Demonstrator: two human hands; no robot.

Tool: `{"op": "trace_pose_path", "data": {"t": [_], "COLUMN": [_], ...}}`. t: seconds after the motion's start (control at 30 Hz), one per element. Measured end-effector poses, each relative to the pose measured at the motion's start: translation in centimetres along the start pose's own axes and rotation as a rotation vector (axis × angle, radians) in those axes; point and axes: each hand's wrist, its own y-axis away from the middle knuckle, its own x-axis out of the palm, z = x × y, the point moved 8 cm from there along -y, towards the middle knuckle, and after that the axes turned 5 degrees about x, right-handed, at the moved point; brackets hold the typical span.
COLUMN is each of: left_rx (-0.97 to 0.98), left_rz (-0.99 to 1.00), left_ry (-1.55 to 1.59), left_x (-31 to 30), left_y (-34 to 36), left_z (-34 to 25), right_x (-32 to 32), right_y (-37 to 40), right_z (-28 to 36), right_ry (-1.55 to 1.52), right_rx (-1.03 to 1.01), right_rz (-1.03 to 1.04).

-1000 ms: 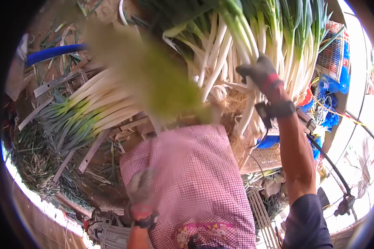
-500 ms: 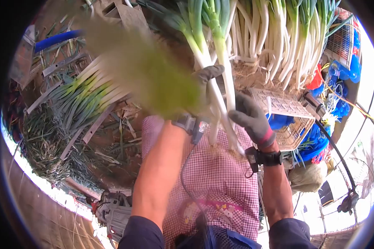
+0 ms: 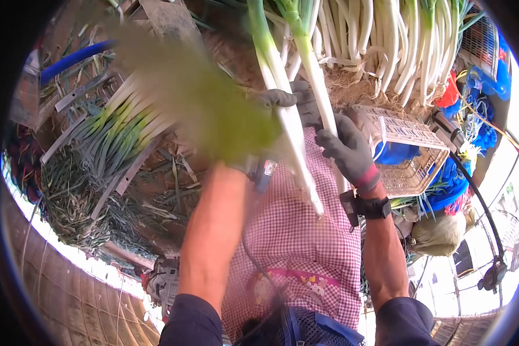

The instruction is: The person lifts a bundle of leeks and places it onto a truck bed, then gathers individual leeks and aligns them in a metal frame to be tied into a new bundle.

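Note:
Both my hands wear dark grey gloves with red cuffs. My left hand (image 3: 282,99) grips the white shaft of a long green onion (image 3: 291,150) near its upper part. My right hand (image 3: 347,151) is closed around a second green onion (image 3: 319,92) beside it. Both stalks run from the top of the view down over my pink checked apron (image 3: 297,230), root ends pointing at me. A blurred green leaf (image 3: 202,98) hangs close to the camera and hides part of my left forearm.
A big stack of green onions (image 3: 386,40) with root ends down lies at the top right. Another bundle (image 3: 115,132) rests on a metal rack at left. White plastic crate (image 3: 409,155) and blue items (image 3: 484,138) stand right; leaf trimmings (image 3: 69,202) cover the ground.
My right hand came off the big stack with stalks and my left hand rose from my lap to grip them. Both hands now hold the two onions slightly lower over the apron.

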Motion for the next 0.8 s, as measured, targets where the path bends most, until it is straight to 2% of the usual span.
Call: {"op": "trace_pose_path", "data": {"t": [0.07,0.17,0.3,0.37,0.4,0.47,0.53,0.63,0.73,0.8], "left_rx": [0.050,0.074,0.021,-0.087,0.097,0.300,0.188,0.121,0.090,0.088], "left_rz": [-0.026,-0.043,-0.091,-0.164,-0.105,0.018,-0.010,-0.209,-0.225,-0.264], "left_ry": [-0.018,-0.153,-0.525,-0.880,-0.639,-0.885,-0.870,-1.212,-1.154,-1.123], "left_x": [-2.6,-3.3,-2.9,-0.9,0.4,0.4,2.0,1.3,-1.0,-2.7], "left_y": [-1.9,-2.7,-1.4,2.7,3.8,5.8,9.6,11.9,12.1,13.5], "left_z": [1.5,2.2,1.7,0.2,0.7,1.7,2.6,2.4,4.7,6.8], "right_x": [1.5,3.1,3.1,2.7,2.7,3.2,3.7,4.4,4.7,5.0], "right_y": [-0.6,-2.1,-2.6,-3.4,-3.6,-4.0,-4.5,-4.9,-5.2,-5.2], "right_z": [0.3,-0.7,-1.2,-1.2,-1.3,-1.4,-2.1,-2.7,-3.2,-3.2], "right_ry": [0.026,-0.102,0.051,-0.016,-0.052,-0.094,-0.115,-0.008,0.110,0.069], "right_rx": [0.056,0.070,0.245,0.175,0.143,0.127,0.127,0.110,0.097,0.092], "right_rz": [0.124,0.265,0.224,0.175,0.153,0.166,0.196,0.123,0.041,0.030]}}
